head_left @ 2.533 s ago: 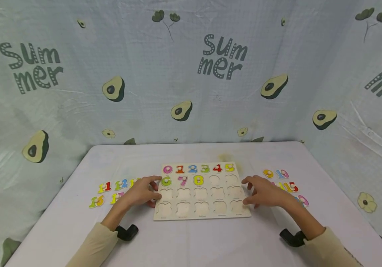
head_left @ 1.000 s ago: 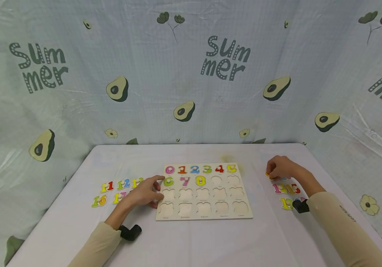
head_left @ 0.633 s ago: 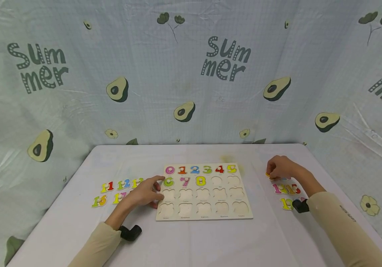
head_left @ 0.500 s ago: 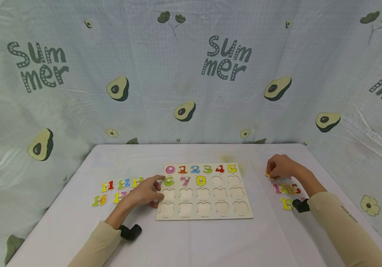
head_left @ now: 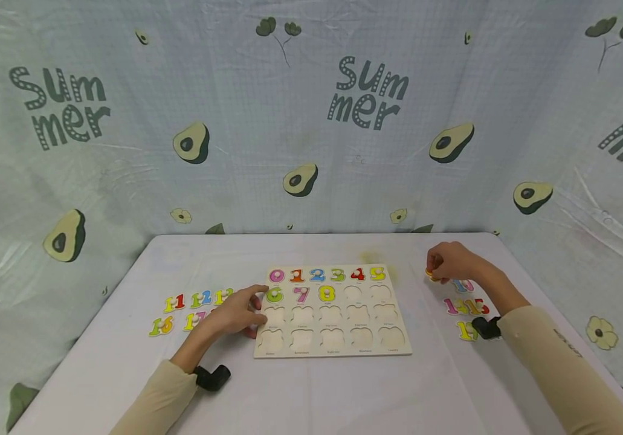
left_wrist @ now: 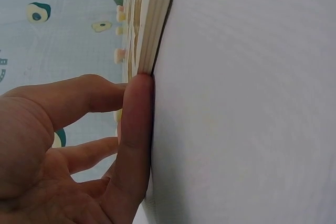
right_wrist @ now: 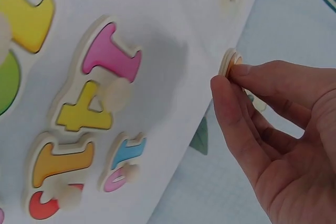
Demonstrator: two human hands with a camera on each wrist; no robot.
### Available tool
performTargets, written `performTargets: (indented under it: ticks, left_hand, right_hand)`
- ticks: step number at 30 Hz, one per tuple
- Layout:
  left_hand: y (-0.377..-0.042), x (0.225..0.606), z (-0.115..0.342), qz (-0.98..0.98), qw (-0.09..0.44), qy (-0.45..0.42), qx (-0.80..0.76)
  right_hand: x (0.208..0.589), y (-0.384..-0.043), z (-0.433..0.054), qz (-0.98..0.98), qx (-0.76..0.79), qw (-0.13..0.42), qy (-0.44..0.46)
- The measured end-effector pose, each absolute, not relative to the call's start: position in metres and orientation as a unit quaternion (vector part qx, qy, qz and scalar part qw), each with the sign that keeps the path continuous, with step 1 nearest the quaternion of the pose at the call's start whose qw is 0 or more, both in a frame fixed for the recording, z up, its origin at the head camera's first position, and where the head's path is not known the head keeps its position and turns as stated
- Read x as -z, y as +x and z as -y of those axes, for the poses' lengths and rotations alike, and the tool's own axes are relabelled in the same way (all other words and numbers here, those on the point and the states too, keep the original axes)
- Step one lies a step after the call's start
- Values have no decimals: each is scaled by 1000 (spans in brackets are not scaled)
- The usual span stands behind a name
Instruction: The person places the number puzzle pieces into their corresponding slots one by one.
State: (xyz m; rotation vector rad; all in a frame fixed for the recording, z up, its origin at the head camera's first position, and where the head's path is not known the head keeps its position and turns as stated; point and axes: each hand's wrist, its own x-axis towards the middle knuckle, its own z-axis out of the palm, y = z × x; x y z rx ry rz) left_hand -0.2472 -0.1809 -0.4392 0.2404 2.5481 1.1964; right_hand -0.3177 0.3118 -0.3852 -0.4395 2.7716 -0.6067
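In the head view a wooden number puzzle board [head_left: 316, 355] lies mid-table, with pieces 0 to 8 set in its upper rows and bare recesses below. My left hand [head_left: 237, 311] holds the board's left edge. The left wrist view shows its thumb over the top face and a finger [left_wrist: 136, 129] along the side, low against the table. My right hand [head_left: 457, 264] pinches the number 9 piece [right_wrist: 229, 63] between thumb and fingers, above the table beyond the right-hand pieces. Edge-on in the right wrist view, its face is mostly hidden.
Left of the board lie pieces 11 [head_left: 174, 302], 12 [head_left: 201, 298], 16 [head_left: 161, 327] and 17 [head_left: 194, 320], partly behind the left arm. On the right are 10 [right_wrist: 123, 163], 14 [right_wrist: 100, 77], 15 [right_wrist: 60, 177] and 19 [head_left: 467, 330]. A printed curtain [head_left: 224, 121] hangs behind the table.
My right hand has left the board's right edge, reached the right-hand pieces and taken the 9; just now it has lifted slightly up and leftward. My left hand stays at the board.
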Motion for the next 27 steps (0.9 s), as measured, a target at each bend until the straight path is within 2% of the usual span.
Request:
performTargets:
  ticks: [16,27]
  left_hand:
    - [-246,437,181,-891,159,79,-417]
    - [-248,438,180,-893,161,76,-412]
  right_hand:
    - [362,-317,-262,-945,213,133,-208]
    - [370,-318,-217,-943,187,141,-236]
